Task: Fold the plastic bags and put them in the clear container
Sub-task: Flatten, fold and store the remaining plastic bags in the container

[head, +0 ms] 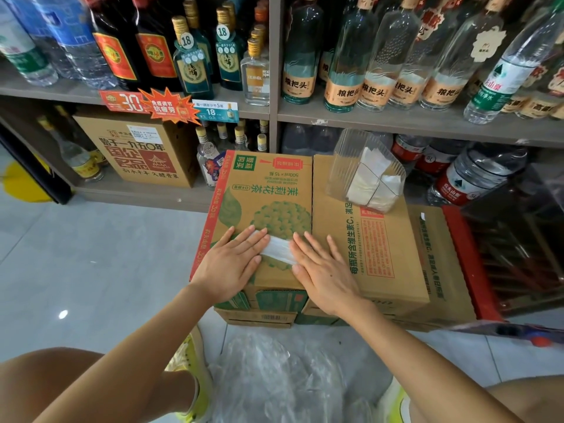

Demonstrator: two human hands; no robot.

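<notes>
A folded white plastic bag lies as a narrow strip on top of a cardboard box. My left hand presses flat on the strip's left end, fingers straight. My right hand presses flat on its right end, so only the middle of the bag shows. The clear container stands on the neighbouring box at the back right, with several folded white bags inside. A heap of loose clear plastic bags lies on the floor between my feet.
Shelves with many glass bottles and large water bottles rise behind the boxes. A brown carton sits on the bottom shelf at left. A red crate stands right of the boxes. Grey tiled floor spreads to the left.
</notes>
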